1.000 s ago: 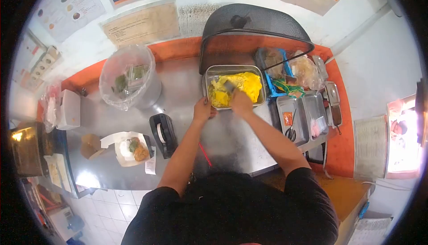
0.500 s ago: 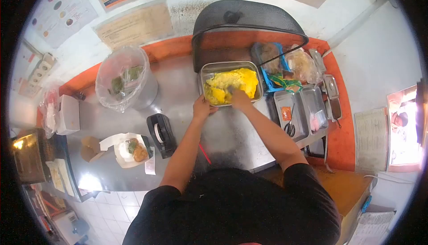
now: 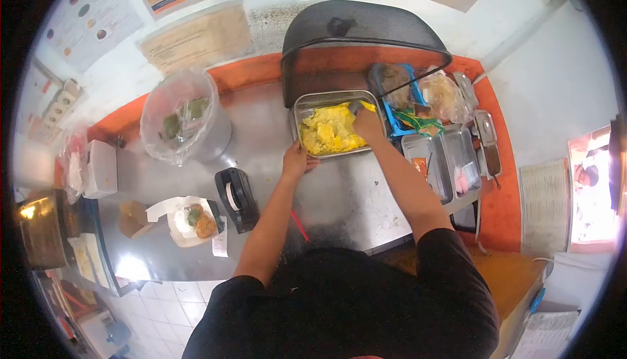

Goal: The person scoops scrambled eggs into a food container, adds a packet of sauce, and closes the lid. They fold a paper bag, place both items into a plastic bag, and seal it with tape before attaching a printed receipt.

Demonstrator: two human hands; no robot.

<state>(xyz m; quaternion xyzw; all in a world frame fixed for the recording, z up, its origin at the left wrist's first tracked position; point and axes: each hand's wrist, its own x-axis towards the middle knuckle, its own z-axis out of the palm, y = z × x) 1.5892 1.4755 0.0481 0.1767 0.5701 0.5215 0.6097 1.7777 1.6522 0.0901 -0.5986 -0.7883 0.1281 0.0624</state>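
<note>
A rectangular metal tray holds yellow scrambled egg, broken into lumps. My left hand grips the tray's near left corner, fingers closed round the rim. Over the tray's right side, my right hand is closed on a spoon, whose grey head shows above the fingers at the egg's far right edge. Behind the tray stands a raised black mesh cover.
A lined bin stands at left; nearer are a tape dispenser and an open food box. Right of the tray lie bagged food, a blue basket and metal trays.
My right hand has moved right and slightly away from me with the spoon. The egg is more broken up and spread towards the near side. My left hand stays at the corner.
</note>
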